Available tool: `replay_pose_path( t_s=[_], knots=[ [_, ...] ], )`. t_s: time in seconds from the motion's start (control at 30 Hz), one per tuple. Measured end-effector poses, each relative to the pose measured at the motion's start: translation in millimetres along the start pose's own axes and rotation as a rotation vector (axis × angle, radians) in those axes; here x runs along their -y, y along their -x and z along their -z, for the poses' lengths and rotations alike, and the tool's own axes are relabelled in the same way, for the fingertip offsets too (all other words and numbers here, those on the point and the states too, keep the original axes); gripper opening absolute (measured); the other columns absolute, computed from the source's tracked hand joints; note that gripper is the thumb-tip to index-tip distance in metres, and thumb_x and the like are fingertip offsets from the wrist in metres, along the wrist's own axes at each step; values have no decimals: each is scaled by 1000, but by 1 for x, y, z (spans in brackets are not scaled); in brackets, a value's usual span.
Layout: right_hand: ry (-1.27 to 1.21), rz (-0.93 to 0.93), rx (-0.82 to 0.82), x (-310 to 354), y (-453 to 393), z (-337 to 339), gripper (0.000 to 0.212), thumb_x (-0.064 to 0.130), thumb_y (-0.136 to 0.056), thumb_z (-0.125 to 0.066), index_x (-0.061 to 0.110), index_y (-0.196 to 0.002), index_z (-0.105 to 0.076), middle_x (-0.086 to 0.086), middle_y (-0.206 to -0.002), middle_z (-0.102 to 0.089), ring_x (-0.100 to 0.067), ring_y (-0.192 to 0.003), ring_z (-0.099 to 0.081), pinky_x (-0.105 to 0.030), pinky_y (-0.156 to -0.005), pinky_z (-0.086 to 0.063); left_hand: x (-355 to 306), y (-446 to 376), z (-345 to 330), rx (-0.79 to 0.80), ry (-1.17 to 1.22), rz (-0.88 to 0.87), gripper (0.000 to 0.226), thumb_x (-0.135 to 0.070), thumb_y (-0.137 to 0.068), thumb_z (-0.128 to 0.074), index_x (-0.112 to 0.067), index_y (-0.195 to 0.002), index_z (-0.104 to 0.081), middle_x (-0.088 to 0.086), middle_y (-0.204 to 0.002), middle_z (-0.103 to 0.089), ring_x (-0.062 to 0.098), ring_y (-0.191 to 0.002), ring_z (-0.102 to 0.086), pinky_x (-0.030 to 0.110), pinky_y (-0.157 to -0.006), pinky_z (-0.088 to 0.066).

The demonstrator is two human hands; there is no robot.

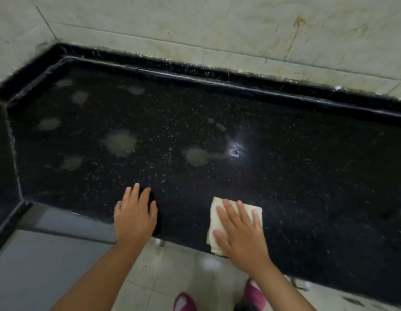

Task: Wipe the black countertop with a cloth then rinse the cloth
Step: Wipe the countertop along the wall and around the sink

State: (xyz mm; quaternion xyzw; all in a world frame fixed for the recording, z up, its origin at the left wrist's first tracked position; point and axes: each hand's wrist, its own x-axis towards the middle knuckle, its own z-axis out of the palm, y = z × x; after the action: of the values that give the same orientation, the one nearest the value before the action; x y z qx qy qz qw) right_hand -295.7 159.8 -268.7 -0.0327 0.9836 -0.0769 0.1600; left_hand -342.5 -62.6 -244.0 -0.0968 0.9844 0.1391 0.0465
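The right hand is pressing the cloth flat-fingered on the surface (left hand resting open), wiping apparently barely begun; next, sweeping toward the smudges.

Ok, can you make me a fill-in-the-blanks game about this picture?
1. The right hand presses flat on a folded ____.
2. The left hand rests on the countertop, whose colour is ____.
3. The pale stains lie to the ____ of the bright reflection.
4. The shoes are ____.

Missing words: cloth; black; left; pink

Bare countertop ahead, raised back lip, tiled wall behind
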Motion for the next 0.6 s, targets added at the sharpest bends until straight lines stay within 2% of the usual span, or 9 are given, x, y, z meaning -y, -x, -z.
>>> replay_pose_path(
  t_s=[0.07,0.13,0.2,0.27,0.33,0.4,0.47,0.53,0.6],
  knots=[
    [55,-103,-10,-23,16,7,63,55,-92,-4,26,-132,-43,3,-136,-53,-25,-129,-38,-46,-101,-33,18,-10,1,-12,-3,-29,45,-26,-95,-42,-13,-137,-40,11,-150,-28,27,-140,-18,46,-111,-17],
    [37,-231,9,-49,25,13,83,62,-74,4,29,-145,-24,7,-154,-21,-23,-143,-17,-48,-112,-18,28,-19,0,10,-13,-70,47,-27,-95,-41,-15,-140,-35,10,-151,-25,26,-141,-14,46,-112,-12],
    [-10,-355,-6,-63,32,17,94,62,-61,16,31,-148,-4,10,-157,1,-19,-145,3,-45,-115,-5,34,-24,-3,35,-17,-116,48,-33,-96,-36,-18,-142,-31,8,-152,-22,24,-142,-10,46,-112,-7],
    [19,-425,-28,-61,32,20,96,60,-59,19,30,-148,-1,8,-157,3,-20,-145,5,-45,-115,-4,36,-27,-5,32,-22,-145,57,-43,-91,-23,-20,-142,-31,7,-152,-22,22,-142,-10,46,-112,-3],
    [13,-485,-17,-49,29,21,89,62,-68,16,29,-148,0,7,-157,5,-20,-145,7,-45,-115,-2,38,-28,-7,24,-22,-155,66,-45,-82,-16,-20,-141,-32,6,-152,-22,21,-142,-10,45,-112,-1],
    [-25,-546,-21,-31,24,22,67,58,-90,-2,26,-148,5,5,-157,9,-22,-145,11,-47,-116,0,41,-28,-10,7,-13,-162,71,-49,-80,-11,-20,-140,-35,6,-151,-26,21,-142,-13,46,-113,-2],
    [-40,-537,-29,-8,14,19,59,48,-97,-11,25,-148,9,4,-157,13,-23,-144,15,-48,-116,2,42,-30,-11,-6,-2,-164,76,-52,-77,-6,-20,-138,-38,6,-150,-29,22,-141,-17,46,-112,-3],
    [-17,-446,-36,25,0,15,67,57,-90,1,25,-147,11,4,-156,17,-24,-143,16,-48,-115,5,42,-30,-11,15,1,-155,70,-49,-80,-12,-21,-139,-36,5,-151,-27,21,-142,-14,45,-113,-2],
    [-56,-327,-76,63,-18,3,85,60,-73,17,24,-148,3,5,-155,13,-25,-144,11,-49,-114,8,43,-29,-12,38,-7,-153,68,-47,-80,-13,-23,-141,-32,3,-152,-23,19,-142,-11,43,-113,1]
  ],
)
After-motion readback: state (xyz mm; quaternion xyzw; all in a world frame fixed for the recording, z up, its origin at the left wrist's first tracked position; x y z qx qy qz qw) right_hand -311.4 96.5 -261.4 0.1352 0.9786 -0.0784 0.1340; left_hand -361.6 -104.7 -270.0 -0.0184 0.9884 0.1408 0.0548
